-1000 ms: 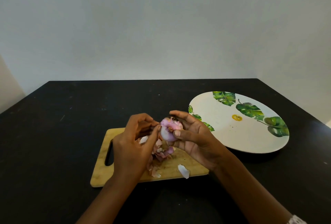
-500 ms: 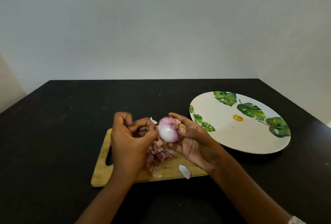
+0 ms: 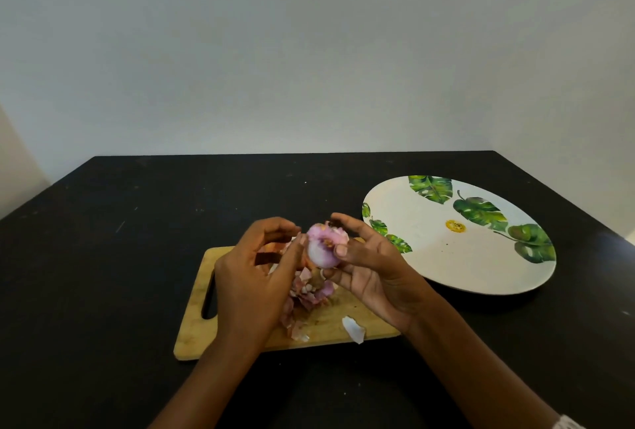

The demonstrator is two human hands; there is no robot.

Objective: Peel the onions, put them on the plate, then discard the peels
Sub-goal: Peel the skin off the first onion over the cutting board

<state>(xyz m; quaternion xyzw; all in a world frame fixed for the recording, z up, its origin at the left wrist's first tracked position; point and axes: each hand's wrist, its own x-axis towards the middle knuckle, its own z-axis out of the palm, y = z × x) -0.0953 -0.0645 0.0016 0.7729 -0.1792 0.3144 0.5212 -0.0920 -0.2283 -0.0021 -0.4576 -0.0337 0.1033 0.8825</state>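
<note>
A partly peeled onion [image 3: 321, 250] is held above the far part of a wooden cutting board [image 3: 196, 332], clear of its surface; pale flesh is shown on its lower half, and pink skin with a ragged top is seen on its upper half. The onion is clamped in the right hand [image 3: 374, 277]: the thumb is pressed on its near side, the forefinger is curled over its top, and the other fingers are cupped beneath it. The left hand [image 3: 251, 284] is raised just beside it, with fingers curled; thumb and forefinger tips are drawn close together at the onion's left side, but whether a strip of skin is pinched there cannot be told.

A heap of pink and brown peels [image 3: 309, 294] is piled on the board directly under the hands, and part of it is hidden by the left hand; a single white peel [image 3: 354, 329] is left apart at the board's near edge. The board's handle slot is seen at its left end.

A large white plate [image 3: 446, 257] printed with green leaves is set on the black table [image 3: 103, 257], to the right of the board and near it; its left rim is partly covered by the right hand's fingers. No onion is seen on the plate. A plain pale wall [image 3: 309, 50] is seen behind the table.
</note>
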